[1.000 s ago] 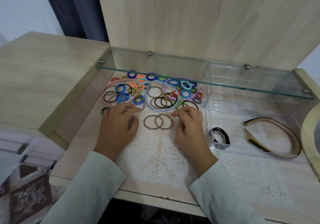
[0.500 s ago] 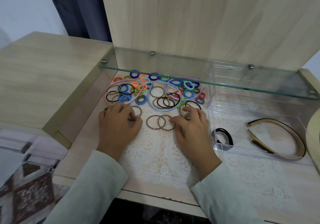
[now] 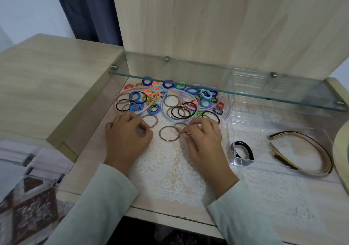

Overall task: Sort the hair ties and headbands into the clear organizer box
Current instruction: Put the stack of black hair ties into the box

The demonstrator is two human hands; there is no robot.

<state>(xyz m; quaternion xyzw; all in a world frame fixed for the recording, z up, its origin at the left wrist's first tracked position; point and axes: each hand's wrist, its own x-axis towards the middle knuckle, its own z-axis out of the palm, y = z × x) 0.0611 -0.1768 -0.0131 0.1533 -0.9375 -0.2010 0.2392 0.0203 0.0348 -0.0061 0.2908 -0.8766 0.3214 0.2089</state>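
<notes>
Left hand pinches brown hair tie at rim; right hand pinches second tie beside it. Both on lace mat on bench, left of clear box. Judged light, limp, stretchy (may snag lace): pinch loop anywhere, lift straight.

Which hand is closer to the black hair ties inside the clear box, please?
Right. The right hand lies just left of the black hair ties, outside the clear box wall. The left hand is further left, beyond the right hand.
</notes>
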